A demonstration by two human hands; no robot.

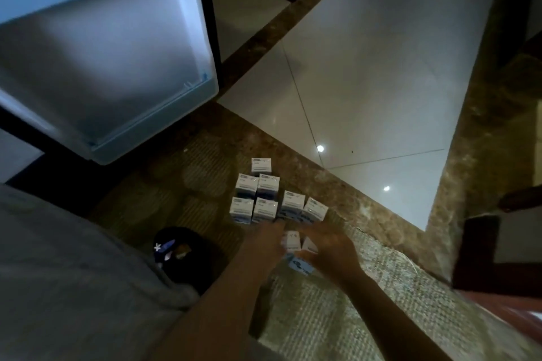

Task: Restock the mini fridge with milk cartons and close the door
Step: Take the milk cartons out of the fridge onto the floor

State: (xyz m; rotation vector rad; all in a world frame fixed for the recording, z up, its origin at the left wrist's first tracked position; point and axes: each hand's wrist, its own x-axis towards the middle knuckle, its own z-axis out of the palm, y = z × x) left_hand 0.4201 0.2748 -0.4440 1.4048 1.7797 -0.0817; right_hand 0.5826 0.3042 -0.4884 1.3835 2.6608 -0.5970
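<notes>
I see my loose grey cotton garment (67, 281) bunched at lower left, and both my forearms bare, no sleeves, watch or rings.

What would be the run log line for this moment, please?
stage: picking cartons | left hand and right hand: around the nearest cartons on floor | seven cartons waiting | fridge door: open

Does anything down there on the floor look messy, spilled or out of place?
Nothing spilled or damaged. Seven milk cartons stand upright in tidy rows on the floor, only the rightmost one turned slightly askew. Both hands, left and right, close around more cartons, too blurred to judge. The fridge door hangs open.
</notes>
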